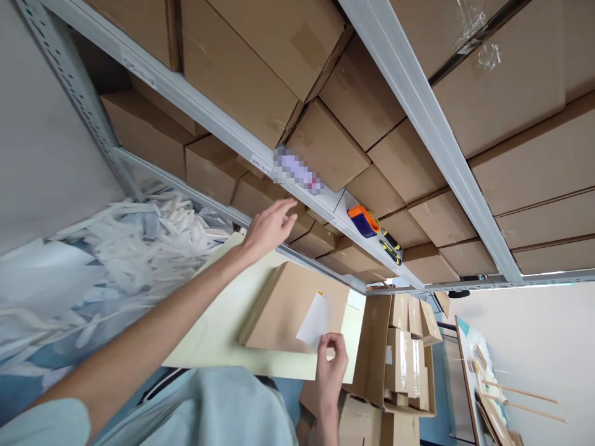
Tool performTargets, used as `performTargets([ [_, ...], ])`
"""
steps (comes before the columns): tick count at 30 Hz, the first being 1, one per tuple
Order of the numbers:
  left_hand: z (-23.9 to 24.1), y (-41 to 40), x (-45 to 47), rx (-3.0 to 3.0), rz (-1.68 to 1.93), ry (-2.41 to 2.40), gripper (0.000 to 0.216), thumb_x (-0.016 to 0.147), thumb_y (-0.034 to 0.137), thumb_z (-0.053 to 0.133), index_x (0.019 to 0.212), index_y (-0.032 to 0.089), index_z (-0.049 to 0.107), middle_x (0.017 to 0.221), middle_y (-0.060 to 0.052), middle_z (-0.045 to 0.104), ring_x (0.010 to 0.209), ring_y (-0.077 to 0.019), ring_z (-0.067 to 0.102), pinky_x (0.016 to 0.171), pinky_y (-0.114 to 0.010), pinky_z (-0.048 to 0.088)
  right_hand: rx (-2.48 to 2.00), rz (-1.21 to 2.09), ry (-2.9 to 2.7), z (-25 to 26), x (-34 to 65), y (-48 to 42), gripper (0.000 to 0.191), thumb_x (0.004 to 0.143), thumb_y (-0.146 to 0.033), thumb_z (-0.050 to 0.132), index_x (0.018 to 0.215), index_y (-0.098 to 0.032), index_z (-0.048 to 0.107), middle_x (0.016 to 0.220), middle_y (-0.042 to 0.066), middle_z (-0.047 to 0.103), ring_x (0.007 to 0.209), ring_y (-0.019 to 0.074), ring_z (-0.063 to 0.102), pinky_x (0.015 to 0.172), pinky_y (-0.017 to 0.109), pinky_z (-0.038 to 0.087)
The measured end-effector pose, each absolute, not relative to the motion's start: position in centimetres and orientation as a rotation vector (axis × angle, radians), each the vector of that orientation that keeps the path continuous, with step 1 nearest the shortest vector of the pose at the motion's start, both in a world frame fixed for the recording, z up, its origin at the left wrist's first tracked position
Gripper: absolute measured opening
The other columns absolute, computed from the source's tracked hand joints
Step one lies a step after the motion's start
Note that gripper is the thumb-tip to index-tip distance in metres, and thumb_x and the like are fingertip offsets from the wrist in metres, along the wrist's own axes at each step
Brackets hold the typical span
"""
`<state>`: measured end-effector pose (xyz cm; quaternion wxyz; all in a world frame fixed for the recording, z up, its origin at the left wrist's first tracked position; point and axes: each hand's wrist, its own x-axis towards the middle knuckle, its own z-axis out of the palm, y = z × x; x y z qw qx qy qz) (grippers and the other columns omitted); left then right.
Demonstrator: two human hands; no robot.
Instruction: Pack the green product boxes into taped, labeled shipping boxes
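Note:
A flat brown cardboard box (283, 303) lies on a pale yellow-green tabletop (204, 337) in front of me. Over its top is a small white sheet of paper (313, 319), its lower edge at the fingertips of my right hand (331, 365), whose thumb and index finger are pinched together. My left hand (270, 229) is raised above the far side of the box, near the shelf's edge. Its fingers are extended with the thumb apart, and they hold nothing. A pixelated item (297, 170) sits on the shelf ledge just beyond that hand.
Grey metal shelving (204, 111) packed with cardboard boxes rises in front. An orange-and-blue tape dispenser (365, 221) and a yellow-black cutter (391, 251) rest on its ledge. White scraps (153, 248) heap at left. An opened carton (376, 353) of smaller boxes stands at right.

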<state>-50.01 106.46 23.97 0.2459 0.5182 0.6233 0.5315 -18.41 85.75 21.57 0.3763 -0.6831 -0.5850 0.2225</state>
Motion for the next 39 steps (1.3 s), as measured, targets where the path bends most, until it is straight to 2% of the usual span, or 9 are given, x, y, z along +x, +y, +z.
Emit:
performTargets([
  [2, 26.1, 108.9, -51.5, 1.467, 1.498, 1.777, 0.055, 0.104, 0.038, 0.053, 0.155, 0.019, 0.065, 0.168, -0.013, 0.059, 0.107, -0.0271, 0.078, 0.114, -0.043, 0.053, -1.749, 0.577, -1.506, 21.6, -18.7, 85.9, 0.032, 0.103, -0.048, 0.062, 0.082, -0.025, 0.068, 0.081, 0.004, 0.070, 0.078, 0.0233, 0.066, 0.076, 0.032, 0.053],
  [4, 27.5, 110.7, -52.6, 1.514, 1.513, 1.819, 0.057, 0.106, 0.035, 0.052, 0.160, 0.018, 0.060, 0.171, -0.013, 0.056, 0.126, -0.0292, 0.074, 0.122, -0.044, 0.049, -1.741, 0.584, -1.516, 21.6, -19.0, 86.1, 0.033, 0.104, -0.048, 0.061, 0.081, -0.025, 0.067, 0.080, 0.004, 0.069, 0.077, 0.0230, 0.065, 0.075, 0.032, 0.053],
  [7, 28.3, 112.4, -53.6, 1.591, 1.484, 1.838, 0.060, 0.107, 0.032, 0.050, 0.164, 0.016, 0.055, 0.174, -0.012, 0.052, 0.153, -0.0319, 0.058, 0.129, -0.047, 0.044, -1.728, 0.594, -1.530, 21.6, -19.3, 86.4, 0.032, 0.104, -0.046, 0.061, 0.081, -0.024, 0.066, 0.080, 0.004, 0.069, 0.076, 0.0227, 0.065, 0.074, 0.031, 0.053],
  [9, 28.3, 113.3, -54.0, 1.631, 1.433, 1.858, 0.061, 0.108, 0.032, 0.047, 0.167, 0.014, 0.051, 0.176, -0.013, 0.049, 0.160, -0.0326, 0.051, 0.131, -0.049, 0.042, -1.730, 0.601, -1.540, 21.5, -19.3, 86.6, 0.031, 0.104, -0.044, 0.060, 0.082, -0.024, 0.066, 0.080, 0.004, 0.069, 0.077, 0.0223, 0.065, 0.074, 0.031, 0.053],
  [16, 27.6, 114.8, -54.0, 1.550, 1.213, 2.029, 0.064, 0.111, 0.039, 0.042, 0.170, 0.014, 0.046, 0.175, -0.017, 0.049, 0.155, -0.0398, 0.055, 0.128, -0.055, 0.045, -1.747, 0.633, -1.568, 21.1, -18.7, 86.8, 0.028, 0.104, -0.040, 0.058, 0.083, -0.023, 0.066, 0.081, 0.002, 0.068, 0.079, 0.0213, 0.066, 0.077, 0.030, 0.054],
  [23, 26.8, 115.2, -54.3, 1.643, 1.261, 2.023, 0.069, 0.111, 0.039, 0.039, 0.175, 0.014, 0.035, 0.178, -0.017, 0.045, 0.162, -0.0342, 0.048, 0.130, -0.050, 0.043, -1.731, 0.641, -1.600, 21.3, -18.3, 87.1, 0.029, 0.105, -0.042, 0.059, 0.083, -0.023, 0.065, 0.082, 0.002, 0.068, 0.080, 0.0215, 0.065, 0.077, 0.030, 0.053],
  [29, 27.6, 116.0, -54.6, 1.634, 1.109, 2.074, 0.064, 0.110, 0.038, 0.041, 0.168, 0.013, 0.047, 0.167, -0.020, 0.058, 0.150, -0.0417, 0.061, 0.122, -0.057, 0.050, -1.687, 0.646, -1.633, 21.5, -17.7, 87.2, 0.030, 0.105, -0.042, 0.059, 0.083, -0.023, 0.065, 0.082, 0.002, 0.068, 0.079, 0.0214, 0.065, 0.077, 0.030, 0.053],
  [35, 26.9, 114.6, -54.5, 1.685, 1.083, 2.075, 0.075, 0.112, 0.042, 0.040, 0.179, 0.012, 0.024, 0.182, -0.019, 0.037, 0.159, -0.0383, 0.051, 0.127, -0.052, 0.046, -1.664, 0.669, -1.638, 21.2, -17.0, 87.3, 0.028, 0.105, -0.040, 0.059, 0.083, -0.023, 0.065, 0.082, 0.003, 0.067, 0.080, 0.0215, 0.064, 0.076, 0.030, 0.052],
  [39, 27.3, 116.2, -55.4, 1.745, 1.016, 2.099, 0.076, 0.112, 0.040, 0.040, 0.180, 0.011, 0.021, 0.182, -0.022, 0.036, 0.160, -0.0388, 0.049, 0.129, -0.053, 0.045, -1.650, 0.672, -1.657, 21.0, -16.6, 87.5, 0.027, 0.104, -0.039, 0.059, 0.083, -0.023, 0.065, 0.082, 0.002, 0.066, 0.079, 0.0216, 0.064, 0.076, 0.030, 0.052],
])
